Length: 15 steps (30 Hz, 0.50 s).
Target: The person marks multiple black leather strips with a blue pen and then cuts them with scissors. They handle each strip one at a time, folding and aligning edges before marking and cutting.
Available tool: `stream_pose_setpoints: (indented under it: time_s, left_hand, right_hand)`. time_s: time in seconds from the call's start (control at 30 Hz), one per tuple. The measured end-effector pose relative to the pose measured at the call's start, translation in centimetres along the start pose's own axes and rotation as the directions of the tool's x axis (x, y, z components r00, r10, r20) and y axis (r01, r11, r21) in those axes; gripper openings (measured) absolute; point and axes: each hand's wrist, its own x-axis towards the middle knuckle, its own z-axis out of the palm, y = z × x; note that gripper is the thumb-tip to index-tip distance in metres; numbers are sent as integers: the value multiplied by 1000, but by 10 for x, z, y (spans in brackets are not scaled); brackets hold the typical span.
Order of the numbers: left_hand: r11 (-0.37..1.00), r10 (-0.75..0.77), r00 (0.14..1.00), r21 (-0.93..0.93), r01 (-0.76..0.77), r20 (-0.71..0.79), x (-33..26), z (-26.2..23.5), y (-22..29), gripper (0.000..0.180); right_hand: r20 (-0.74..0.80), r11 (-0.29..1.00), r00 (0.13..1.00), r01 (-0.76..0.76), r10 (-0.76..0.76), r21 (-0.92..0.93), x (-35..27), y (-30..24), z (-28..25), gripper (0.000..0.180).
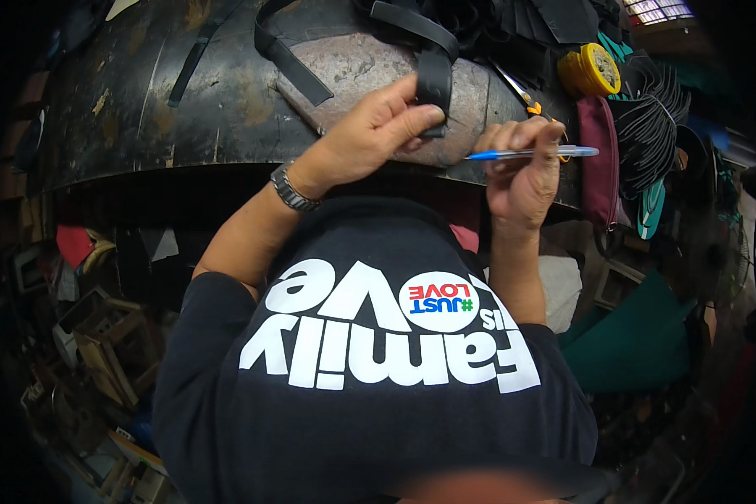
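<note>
My left hand (378, 126) pinches the end of a black strap (434, 80) between thumb and fingers, over a worn stone slab (357, 67) on the dark workbench. The strap runs back from my hand and folds over toward the far edge. In my right hand (522, 172), just right of the slab's near edge, is a blue-tipped ballpoint pen (575, 150) with a clear barrel. It lies level, its tip pointing left toward the strap's end without touching it. A second black strap (298, 69) rests across the slab's left part.
Right of my hands are orange-handled scissors (534, 109), a yellow tub (581, 71) of pale grainy stuff and a maroon zip pouch (598, 164). A bundle of thin black strips (651, 118) lies beyond. Wooden frames (113, 344) are piled at lower left; green sheet material (634, 340) sits at lower right.
</note>
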Motion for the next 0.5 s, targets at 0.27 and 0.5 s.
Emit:
stream_pose_setpoints:
  time_s: [0.27, 0.5]
  left_hand:
    - [993, -18, 1000, 113, 17, 0, -5, 11, -5, 25]
    - [996, -21, 1000, 81, 22, -12, -7, 11, -10, 26]
  right_hand:
    - [-103, 993, 995, 0, -12, -115, -7, 8, 14, 44]
    - [-79, 994, 995, -71, 64, -86, -6, 18, 13, 42]
